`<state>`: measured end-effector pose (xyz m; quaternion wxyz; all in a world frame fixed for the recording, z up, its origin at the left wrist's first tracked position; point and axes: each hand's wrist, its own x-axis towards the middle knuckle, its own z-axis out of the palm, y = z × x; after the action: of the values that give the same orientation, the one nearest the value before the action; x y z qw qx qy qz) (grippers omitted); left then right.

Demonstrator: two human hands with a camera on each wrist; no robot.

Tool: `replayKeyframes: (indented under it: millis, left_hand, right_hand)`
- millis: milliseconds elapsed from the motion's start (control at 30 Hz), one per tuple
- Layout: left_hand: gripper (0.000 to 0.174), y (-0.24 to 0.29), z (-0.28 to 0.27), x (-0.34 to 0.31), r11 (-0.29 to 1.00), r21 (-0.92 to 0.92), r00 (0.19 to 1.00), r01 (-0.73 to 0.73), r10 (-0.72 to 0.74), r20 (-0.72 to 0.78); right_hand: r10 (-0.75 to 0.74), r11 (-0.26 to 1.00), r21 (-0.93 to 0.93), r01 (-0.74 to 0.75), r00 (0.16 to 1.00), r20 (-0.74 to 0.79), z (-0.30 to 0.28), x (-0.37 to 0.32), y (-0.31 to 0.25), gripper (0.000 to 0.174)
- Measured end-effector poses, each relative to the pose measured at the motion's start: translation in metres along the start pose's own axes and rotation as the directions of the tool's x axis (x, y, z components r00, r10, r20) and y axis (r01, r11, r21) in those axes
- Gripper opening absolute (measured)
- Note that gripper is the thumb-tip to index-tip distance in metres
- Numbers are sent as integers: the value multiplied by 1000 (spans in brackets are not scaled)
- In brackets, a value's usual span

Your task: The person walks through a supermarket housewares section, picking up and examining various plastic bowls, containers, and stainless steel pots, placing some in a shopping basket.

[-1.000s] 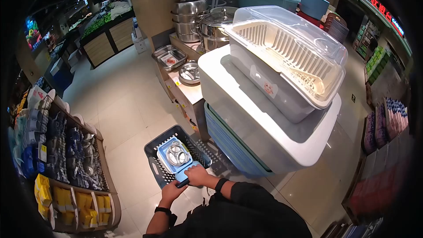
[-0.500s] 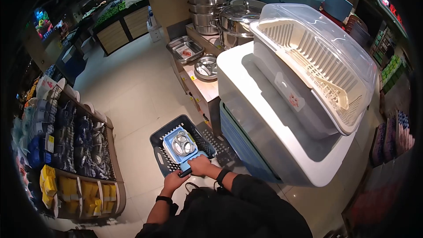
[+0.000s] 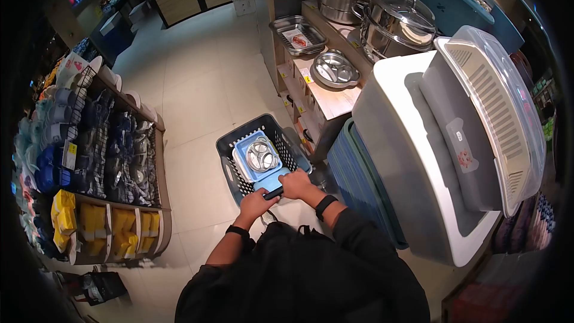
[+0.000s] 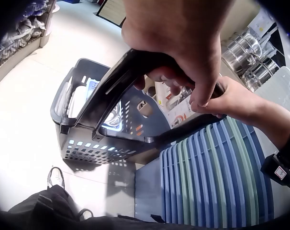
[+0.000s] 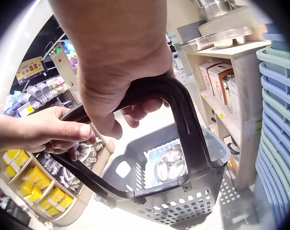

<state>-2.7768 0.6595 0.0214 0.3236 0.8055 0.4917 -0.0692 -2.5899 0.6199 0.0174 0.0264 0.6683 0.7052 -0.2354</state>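
A dark grey perforated shopping basket (image 3: 224, 146) hangs in front of me from its black handle (image 5: 190, 127). My left hand (image 3: 256, 204) grips one side of that handle, fingers curled under it in the left wrist view. Close beside it, my right hand (image 3: 296, 184) holds the handle too, its fingers wrapped round the bar in the right wrist view. Inside the basket lies a round divided steel dish (image 3: 262, 155) on top of a blue and white rectangular item (image 3: 240, 158). A light blue piece (image 3: 270, 184) shows near the hands.
At the right stand stacked blue and green plastic tubs (image 3: 365, 185), a large pale bin (image 3: 397, 143) and a grey dish rack box (image 3: 460, 137). A wooden shelf (image 3: 335, 98) carries steel pots (image 3: 394, 24) and trays. A curved rack of slippers (image 3: 113, 149) and yellow packs (image 3: 122, 233) lines the left.
The view has tilted down and shifted left, so the basket, shelf and bins sit farther right. The shelf and bins appear nearer. Both hands keep hold of the basket handle.
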Motion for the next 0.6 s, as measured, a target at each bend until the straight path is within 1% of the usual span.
replayKeyframes:
  millis: [33,67,133,167,233,300,367,533,600]
  left_hand:
    - [60,2,0,3,1000,-5,1000,3,-3,6]
    - [60,4,0,8,1000,-14,1000,-4,4,-14]
    - [59,7,-5,19,1000,-17,999,-20,19,-27]
    - [59,7,-9,25,1000,-20,1000,-21,20,-23]
    - [59,3,-17,38,1000,-12,1000,-25,25,-3]
    - [59,-4,-26,50,999,-13,999,-36,36,26]
    - [59,-9,-35,60,1000,-8,999,-29,29,26]
    - [59,-16,-45,75,998,-15,998,-63,63,20]
    - [60,-15,-51,88,998,13,998,-68,67,20]
  right_hand:
    - [3,1000,-29,-3,1000,-29,-2,1,3,39]
    - [6,1000,-30,-7,1000,-25,-3,3,5,39]
    - [23,990,-128,-54,972,-235,-4,9,8,35]
    - [26,990,-129,-57,973,-231,-6,16,9,35]
    - [120,989,-80,-127,989,-86,-13,32,9,31]
    - [143,987,-72,-146,989,-47,-21,46,6,30]
    - [173,982,-89,-167,983,67,-33,59,2,38]
    - [189,980,-84,-181,978,87,-42,73,2,38]
    - [204,978,-58,-200,975,86,-49,82,5,38]
